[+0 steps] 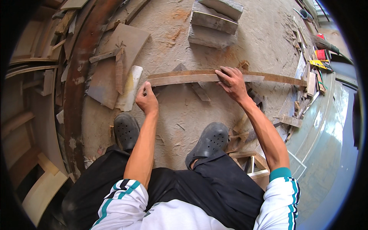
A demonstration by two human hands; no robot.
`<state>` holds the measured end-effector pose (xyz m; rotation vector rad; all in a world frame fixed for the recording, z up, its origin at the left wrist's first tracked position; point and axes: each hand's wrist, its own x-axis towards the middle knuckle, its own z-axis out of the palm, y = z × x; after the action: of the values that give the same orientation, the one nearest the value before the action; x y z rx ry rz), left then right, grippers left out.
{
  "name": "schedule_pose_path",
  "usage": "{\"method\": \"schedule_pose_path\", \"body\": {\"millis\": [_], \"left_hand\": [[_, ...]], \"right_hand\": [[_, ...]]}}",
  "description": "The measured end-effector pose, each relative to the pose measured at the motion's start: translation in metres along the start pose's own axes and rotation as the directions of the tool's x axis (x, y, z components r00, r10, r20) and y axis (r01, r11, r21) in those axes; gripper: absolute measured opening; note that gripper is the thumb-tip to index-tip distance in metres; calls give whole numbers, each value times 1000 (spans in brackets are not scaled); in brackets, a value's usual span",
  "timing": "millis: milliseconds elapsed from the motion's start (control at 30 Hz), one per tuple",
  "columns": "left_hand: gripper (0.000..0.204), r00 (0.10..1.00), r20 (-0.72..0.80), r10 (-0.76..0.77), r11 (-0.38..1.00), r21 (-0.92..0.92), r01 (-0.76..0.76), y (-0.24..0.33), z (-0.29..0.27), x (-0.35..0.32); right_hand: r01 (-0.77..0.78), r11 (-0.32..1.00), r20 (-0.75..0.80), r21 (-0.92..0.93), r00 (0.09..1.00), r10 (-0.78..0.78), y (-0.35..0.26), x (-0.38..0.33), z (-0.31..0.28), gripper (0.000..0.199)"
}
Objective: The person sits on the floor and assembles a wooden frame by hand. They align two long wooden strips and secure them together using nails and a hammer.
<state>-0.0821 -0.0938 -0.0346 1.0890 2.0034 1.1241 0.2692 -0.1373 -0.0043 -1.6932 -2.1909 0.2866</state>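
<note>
Two thin wooden strips lie side by side across the space in front of me: a shorter, paler strip (184,79) on the near side and a longer, darker strip (283,79) behind it, reaching further right. My left hand (147,100) is closed at their left ends, thumb pointing up. At about the middle of the strips my right hand (233,85) grips them from above with bent fingers; its thumb is partly hidden. Beneath them, a short wood offcut (200,92) rests on the floor.
Stacked blocks (214,23) stand on the dusty floor ahead. Board scraps (122,46) and a pale plank piece (129,88) lie left, beside a rusty beam (74,80). More offcuts (310,83) and a yellow-and-black tool (321,64) are at right, near a glossy sheet (326,126).
</note>
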Motion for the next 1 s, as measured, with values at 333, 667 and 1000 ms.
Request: {"method": "schedule_pose_path", "body": {"millis": [333,667,1000], "left_hand": [[34,995,25,-99,995,29,98,11,0,0],[32,746,259,613,702,255,-665,58,33,5],[57,191,825,531,371,-24,-928,83,88,-6]], "right_hand": [[-21,1000,0,9,1000,21,0,-3,5,54],[-55,998,9,38,998,54,2,-7,5,53],[-48,999,-10,9,999,48,1,-6,8,55]]}}
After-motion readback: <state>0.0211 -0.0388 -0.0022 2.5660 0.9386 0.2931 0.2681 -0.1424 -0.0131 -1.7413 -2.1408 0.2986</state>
